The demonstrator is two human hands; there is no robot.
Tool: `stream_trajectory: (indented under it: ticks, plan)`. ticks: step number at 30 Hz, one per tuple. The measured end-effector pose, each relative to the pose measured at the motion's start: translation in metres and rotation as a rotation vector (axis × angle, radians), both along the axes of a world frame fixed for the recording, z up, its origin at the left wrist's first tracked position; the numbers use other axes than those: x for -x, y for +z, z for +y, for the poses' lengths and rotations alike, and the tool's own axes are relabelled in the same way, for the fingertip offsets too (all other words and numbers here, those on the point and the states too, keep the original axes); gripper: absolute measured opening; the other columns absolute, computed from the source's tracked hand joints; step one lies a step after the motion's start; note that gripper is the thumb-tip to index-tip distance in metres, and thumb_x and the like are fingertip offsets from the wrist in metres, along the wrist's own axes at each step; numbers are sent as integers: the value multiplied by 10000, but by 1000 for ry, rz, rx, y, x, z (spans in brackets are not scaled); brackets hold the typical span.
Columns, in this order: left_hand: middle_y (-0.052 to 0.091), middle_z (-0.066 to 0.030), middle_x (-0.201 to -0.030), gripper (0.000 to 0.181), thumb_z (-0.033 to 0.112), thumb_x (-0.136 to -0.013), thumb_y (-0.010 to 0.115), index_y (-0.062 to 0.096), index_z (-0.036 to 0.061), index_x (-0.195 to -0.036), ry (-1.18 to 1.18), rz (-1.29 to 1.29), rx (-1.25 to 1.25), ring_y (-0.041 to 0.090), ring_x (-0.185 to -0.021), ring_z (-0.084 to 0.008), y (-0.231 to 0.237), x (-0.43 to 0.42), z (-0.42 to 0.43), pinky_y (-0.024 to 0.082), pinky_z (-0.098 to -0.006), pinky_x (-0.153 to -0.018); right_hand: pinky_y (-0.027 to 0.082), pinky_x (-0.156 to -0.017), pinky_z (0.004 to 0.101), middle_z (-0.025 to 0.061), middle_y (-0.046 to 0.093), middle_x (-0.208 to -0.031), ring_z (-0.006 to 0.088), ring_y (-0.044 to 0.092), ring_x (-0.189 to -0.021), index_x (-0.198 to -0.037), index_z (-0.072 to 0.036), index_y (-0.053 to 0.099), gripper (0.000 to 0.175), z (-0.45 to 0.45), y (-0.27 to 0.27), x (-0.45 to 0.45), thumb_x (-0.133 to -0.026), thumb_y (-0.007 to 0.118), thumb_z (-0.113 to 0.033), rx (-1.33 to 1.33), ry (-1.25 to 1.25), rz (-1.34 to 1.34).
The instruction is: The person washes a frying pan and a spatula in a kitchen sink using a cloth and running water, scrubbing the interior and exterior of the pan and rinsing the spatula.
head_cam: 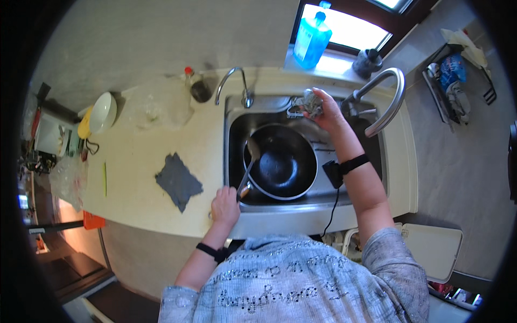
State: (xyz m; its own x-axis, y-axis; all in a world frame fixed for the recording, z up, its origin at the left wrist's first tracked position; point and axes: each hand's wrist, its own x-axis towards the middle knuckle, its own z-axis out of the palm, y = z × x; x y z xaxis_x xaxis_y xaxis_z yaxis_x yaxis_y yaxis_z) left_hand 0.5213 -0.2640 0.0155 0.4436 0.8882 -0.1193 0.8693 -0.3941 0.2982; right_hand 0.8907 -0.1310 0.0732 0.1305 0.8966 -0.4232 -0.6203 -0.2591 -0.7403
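Observation:
My left hand (225, 206) is closed around the dark handle of a metal ladle or turner (253, 149) at the front left of the sink. The utensil's head rests at the left rim of a black wok (282, 163), which sits in the stainless steel sink (266, 207). A short brown wok handle (244, 191) shows close to my fingers. At the back of the sink, my right hand (328, 114) grasps a crumpled grey rag (310, 103). Beside the rag is a small pale rack or holder (295, 114), partly covered.
A large faucet (394, 103) curves over the sink's right; a thin tap (231, 76) stands back left. A grey cloth (179, 181) lies on the counter (133, 194). A sauce bottle (199, 89), white bowl (103, 113) and blue bottle (312, 40) stand behind. A cable (333, 210) hangs from my right wrist.

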Motion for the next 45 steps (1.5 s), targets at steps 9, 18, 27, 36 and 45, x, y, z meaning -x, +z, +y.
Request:
stream_trajectory:
  ticks: [9,18,27,36,45]
  plan:
    - [509,-121,-999,318,133,-644,738,558,39,-889,-20,-96,-20,472,-994,-304,0,4,-8,392,-394,-877,484,-502,278,122,615,-899,236,620,-779,-1044,-75,509,500,98,85,-25,-921,330,-525,-166,-118,9]
    - [478,-150,-1048,334,136,-640,751,545,1,-866,0,-198,56,456,-1008,-322,6,-3,-12,411,-386,-874,298,-347,168,41,619,-729,132,586,-560,-969,-108,545,637,170,129,-54,-830,347,-697,53,-211,-298]
    - [469,-161,-1054,313,122,-656,737,543,4,-871,38,-263,107,450,-1024,-333,7,-1,-11,398,-394,-902,440,-495,274,76,643,-754,165,596,-585,-984,-39,572,723,198,151,-55,-732,504,-714,157,-317,-487]
    - [459,-168,-1064,369,104,-624,760,525,-9,-885,58,-316,93,443,-1028,-334,6,-16,5,399,-398,-887,277,-362,193,38,615,-645,117,554,-500,-779,-96,586,547,201,150,-67,-734,556,-641,192,-250,-528]
    - [532,-191,-950,391,174,-679,750,509,6,-938,112,-382,126,542,-892,-363,7,-25,5,462,-408,-747,471,-466,319,62,629,-692,192,614,-559,-949,-68,551,433,196,154,-66,-786,590,-467,85,-223,-515]
